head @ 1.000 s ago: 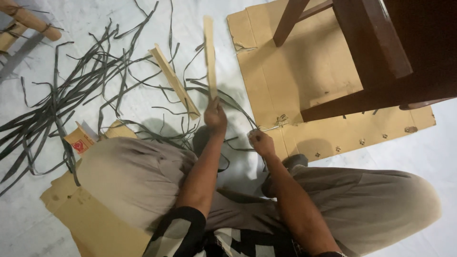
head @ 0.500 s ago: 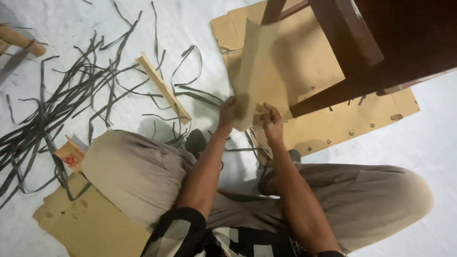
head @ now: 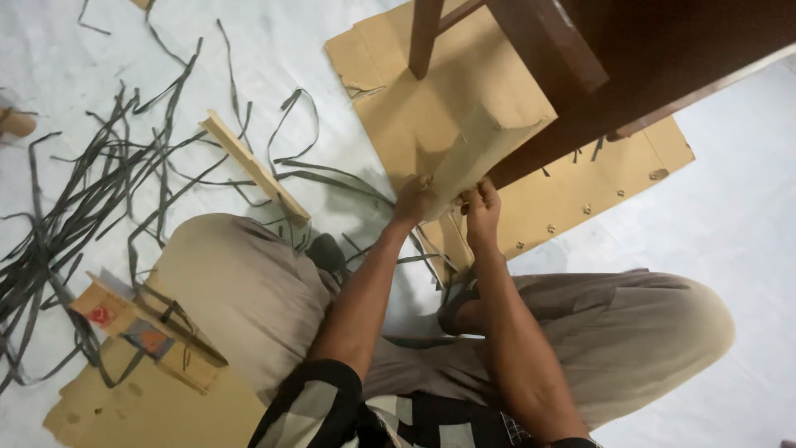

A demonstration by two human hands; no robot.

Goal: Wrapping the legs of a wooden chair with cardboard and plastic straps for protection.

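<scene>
Both hands are closed on one piece of tan cardboard: my left hand grips its lower edge from the left, and my right hand pinches the same edge just beside it, so the sheet stands up above my knees. Behind it I see a flat cardboard sheet on the pale floor under a dark wooden chair. Off to my left lie dark strips, a wooden slat and a small box.
</scene>
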